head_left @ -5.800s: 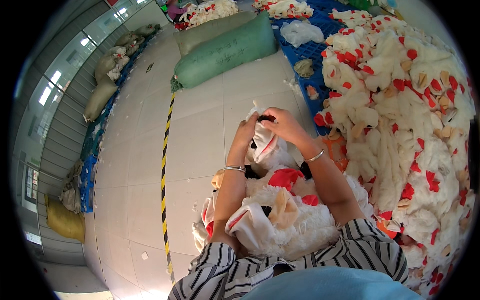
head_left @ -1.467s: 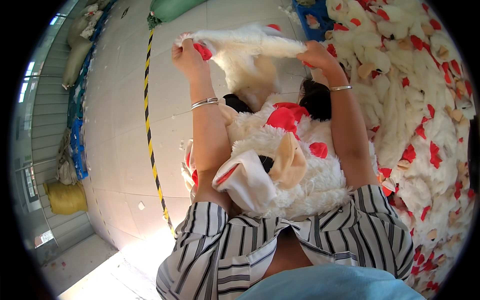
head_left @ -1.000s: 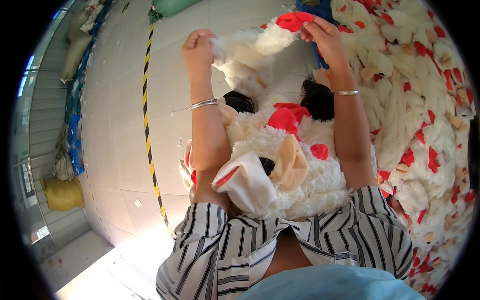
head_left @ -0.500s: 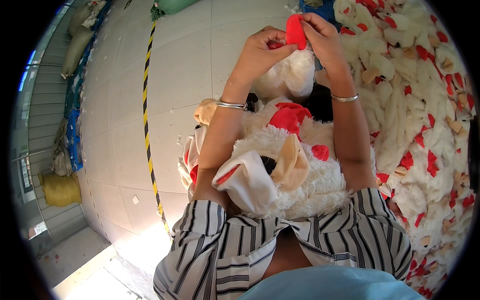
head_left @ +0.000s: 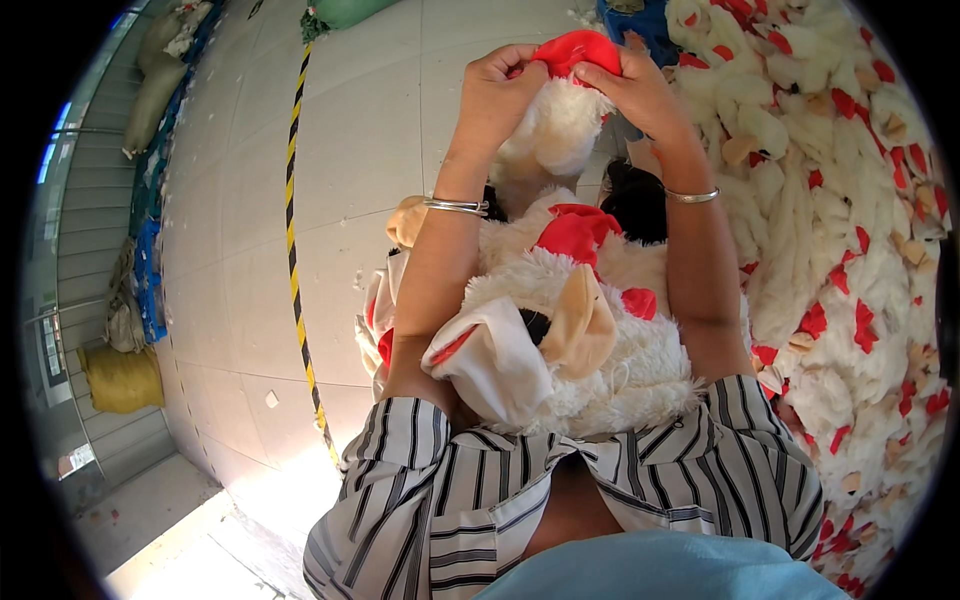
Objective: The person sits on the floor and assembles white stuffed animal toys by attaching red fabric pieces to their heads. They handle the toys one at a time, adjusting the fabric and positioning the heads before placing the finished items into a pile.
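Observation:
Out in front of me, a red fabric piece (head_left: 578,48) is stretched sideways between my two hands. Below it hangs a white plush piece (head_left: 552,135), which appears joined to it. My left hand (head_left: 498,98) pinches the red fabric's left side, and my right hand (head_left: 640,92) grips its right side with the thumb on top. Between my forearms, white furry plush skins (head_left: 620,375) are heaped on my lap. Among them show a beige ear-shaped piece (head_left: 585,325), a smooth white snout-like piece (head_left: 495,365) and a red patch (head_left: 578,232).
A large spread of white plush skins (head_left: 830,230) with red and beige parts lies along the right. Black-and-yellow tape (head_left: 292,210) runs down the tiled floor (head_left: 230,250) on the left. A yellow sack (head_left: 122,378) sits at far left; a green sack (head_left: 350,10) is at the top.
The red fabric has gone from a narrow upright fold to a wide sideways stretch. My left hand moved left and slightly up; my right hand shifted slightly down. The lap heap stays nearly the same.

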`<state>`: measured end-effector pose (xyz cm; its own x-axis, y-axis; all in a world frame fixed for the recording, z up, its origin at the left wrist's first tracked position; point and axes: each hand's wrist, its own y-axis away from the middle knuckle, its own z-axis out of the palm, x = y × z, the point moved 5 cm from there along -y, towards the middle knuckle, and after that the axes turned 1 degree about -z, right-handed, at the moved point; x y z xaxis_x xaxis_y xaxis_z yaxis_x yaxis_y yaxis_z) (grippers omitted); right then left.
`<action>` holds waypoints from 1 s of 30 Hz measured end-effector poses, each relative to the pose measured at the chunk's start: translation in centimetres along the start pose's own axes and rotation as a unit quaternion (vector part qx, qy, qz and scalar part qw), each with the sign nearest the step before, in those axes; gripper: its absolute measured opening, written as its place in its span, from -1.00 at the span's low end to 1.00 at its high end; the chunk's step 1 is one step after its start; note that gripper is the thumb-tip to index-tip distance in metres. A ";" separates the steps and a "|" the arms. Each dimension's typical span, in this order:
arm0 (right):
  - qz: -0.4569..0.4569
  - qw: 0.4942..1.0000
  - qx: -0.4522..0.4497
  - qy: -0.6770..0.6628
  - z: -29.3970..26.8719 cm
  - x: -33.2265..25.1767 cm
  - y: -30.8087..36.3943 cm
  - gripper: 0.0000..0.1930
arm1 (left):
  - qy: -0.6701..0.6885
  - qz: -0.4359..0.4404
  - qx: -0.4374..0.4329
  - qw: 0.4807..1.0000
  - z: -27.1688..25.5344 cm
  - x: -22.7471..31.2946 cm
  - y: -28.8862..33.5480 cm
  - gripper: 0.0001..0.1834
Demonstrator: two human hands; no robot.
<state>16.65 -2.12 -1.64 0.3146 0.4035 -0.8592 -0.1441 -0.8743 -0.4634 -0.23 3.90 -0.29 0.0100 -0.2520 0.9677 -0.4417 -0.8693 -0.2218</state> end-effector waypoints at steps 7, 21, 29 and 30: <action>0.033 0.999 0.003 -0.017 0.4 -0.3 0.0 -0.76 | 0.006 -0.014 -0.036 0.999 0.2 0.1 0.5 -0.77; 0.004 0.999 0.010 0.047 0.7 -0.3 -0.1 -0.76 | -0.033 -0.038 -0.139 0.989 0.7 -0.7 0.5 -0.73; 0.041 0.987 0.004 0.157 -0.9 -0.1 -0.2 -0.70 | -0.120 -0.051 -0.083 0.988 -2.2 -0.3 -0.3 -0.82; 0.009 0.991 0.023 0.129 -0.5 -1.2 -0.1 -0.72 | -0.146 -0.050 -0.092 0.984 -1.7 -0.6 -0.2 -0.82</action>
<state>16.75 -2.68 -0.43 0.5401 0.3007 -0.7861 -0.1925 -0.8651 -0.4632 -1.65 4.91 -0.59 0.3067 -0.3035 0.9021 -0.5796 -0.8114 -0.0759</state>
